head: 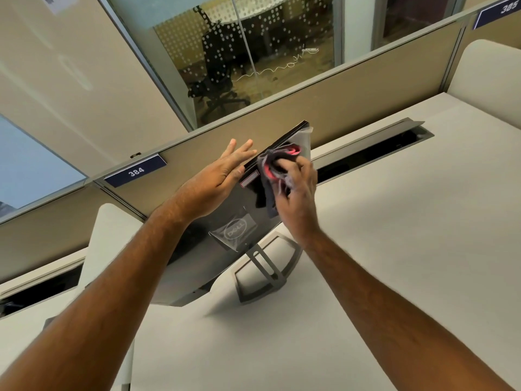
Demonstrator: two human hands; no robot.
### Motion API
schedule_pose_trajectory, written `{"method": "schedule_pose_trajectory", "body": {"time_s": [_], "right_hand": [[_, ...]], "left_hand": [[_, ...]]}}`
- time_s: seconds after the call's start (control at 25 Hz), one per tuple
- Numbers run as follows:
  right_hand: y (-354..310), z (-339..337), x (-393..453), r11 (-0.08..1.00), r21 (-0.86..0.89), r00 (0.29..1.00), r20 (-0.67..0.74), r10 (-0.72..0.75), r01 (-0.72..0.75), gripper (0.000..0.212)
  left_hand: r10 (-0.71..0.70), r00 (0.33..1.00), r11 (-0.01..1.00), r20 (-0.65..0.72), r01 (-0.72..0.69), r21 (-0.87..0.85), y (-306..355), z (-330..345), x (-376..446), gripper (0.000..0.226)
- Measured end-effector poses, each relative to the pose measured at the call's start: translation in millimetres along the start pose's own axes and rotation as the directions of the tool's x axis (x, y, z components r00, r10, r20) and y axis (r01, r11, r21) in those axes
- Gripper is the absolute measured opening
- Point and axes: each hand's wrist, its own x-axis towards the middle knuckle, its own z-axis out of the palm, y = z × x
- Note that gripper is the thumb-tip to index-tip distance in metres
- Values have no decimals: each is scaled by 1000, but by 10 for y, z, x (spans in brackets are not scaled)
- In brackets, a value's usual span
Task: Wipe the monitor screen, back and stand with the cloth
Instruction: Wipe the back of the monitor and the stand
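Note:
The monitor (214, 235) stands on the white desk with its dark back, bearing a logo, turned toward me; its screen is hidden. Its grey stand (265, 273) rests on the desk below. My right hand (296, 193) grips a bunched grey and pink cloth (275, 170) and presses it against the upper part of the monitor's back. My left hand (222, 176) lies flat with straight fingers against the monitor's top edge, on the screen side.
A beige cubicle partition (366, 88) with number plates runs behind the white desk (394, 249). A cable slot (375, 149) with a raised lid lies in the desk behind the monitor. White side dividers stand at left and right. Glass walls and an office chair lie beyond.

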Motion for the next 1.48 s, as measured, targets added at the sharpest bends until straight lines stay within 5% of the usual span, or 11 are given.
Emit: {"method": "schedule_pose_trajectory", "body": {"time_s": [0.2, 0.36, 0.52, 0.68, 0.8, 0.96, 1.32, 1.48], "right_hand": [[65, -193, 354, 984, 97, 983, -92, 158, -150, 37], [49, -159, 359, 985, 104, 985, -99, 145, -134, 37], [-44, 12, 101, 997, 59, 997, -55, 58, -55, 42], [-214, 169, -279, 991, -28, 981, 151, -124, 129, 47], [-147, 82, -201, 965, -126, 962, 179, -206, 230, 44], [-61, -30, 151, 989, -120, 997, 4, -82, 82, 42], [-179, 142, -174, 906, -139, 901, 242, -360, 400, 48], [75, -102, 104, 963, -179, 976, 123, -179, 199, 43]], "left_hand": [[-17, 1000, 966, 5, 15, 257, 153, -40, -172, 56], [-118, 984, 870, -136, 168, 463, 326, 107, -458, 64], [-203, 928, 840, -313, 330, 430, 411, 445, -748, 71], [-204, 879, 834, -432, 387, 394, 370, 638, -825, 72], [-197, 872, 818, -448, 399, 415, 372, 698, -806, 75], [-202, 860, 800, -468, 421, 428, 375, 737, -780, 78], [-198, 853, 819, -483, 415, 396, 354, 723, -802, 77], [-196, 844, 817, -498, 422, 393, 356, 731, -782, 78]]}}
